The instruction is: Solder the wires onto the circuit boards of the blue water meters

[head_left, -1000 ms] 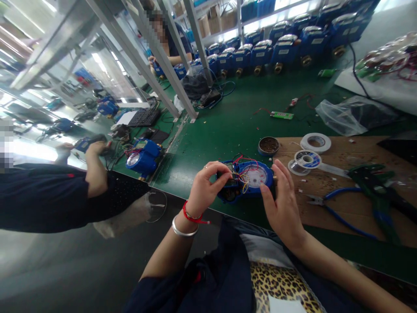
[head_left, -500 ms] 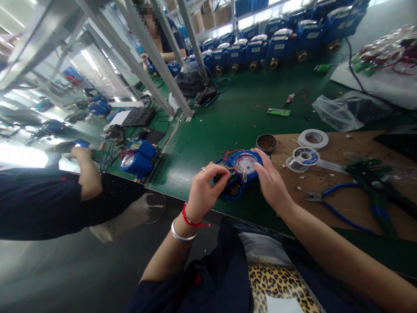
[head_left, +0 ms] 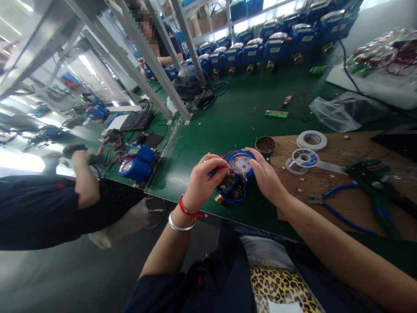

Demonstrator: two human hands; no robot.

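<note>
The front edge of the green table (head_left: 195, 143) ran just below the hands, with the person's lap close under it. The blue meter (head_left: 235, 187) sat near that edge, tilted, its brass fitting pointing toward the person and its dial turned away. The left hand (head_left: 202, 181) was curled over the meter's left end, thumb and fingers pinched on it among the thin coloured wires. The right hand (head_left: 265, 177) gripped the dial side, fingers bent over the round face.

The wooden board (head_left: 339, 213) began just beside the right wrist, with blue-handled pliers (head_left: 340, 203) lying on it. A small tin (head_left: 265, 144) stood just beyond the right fingertips, and a spool (head_left: 302, 158) and a tape roll (head_left: 312, 140) lay near it on the board. To the left, bare green surface ran to a metal seam, past which stood a second meter (head_left: 137, 161) and a co-worker's arm (head_left: 83, 180). Beyond the hands lay a wide bare stretch, reaching a green strip (head_left: 276, 114) and a plastic bag (head_left: 345, 114). A slanted metal post (head_left: 156, 69) and a row of meters (head_left: 257, 48) closed off the far side.

Half a second before, the meter had lain flatter with its dial facing up; it had since been turned so the fitting came forward. A second before, the right hand had been open beside it; now it was closed on it. The co-worker's arm had drawn back to the left.
</note>
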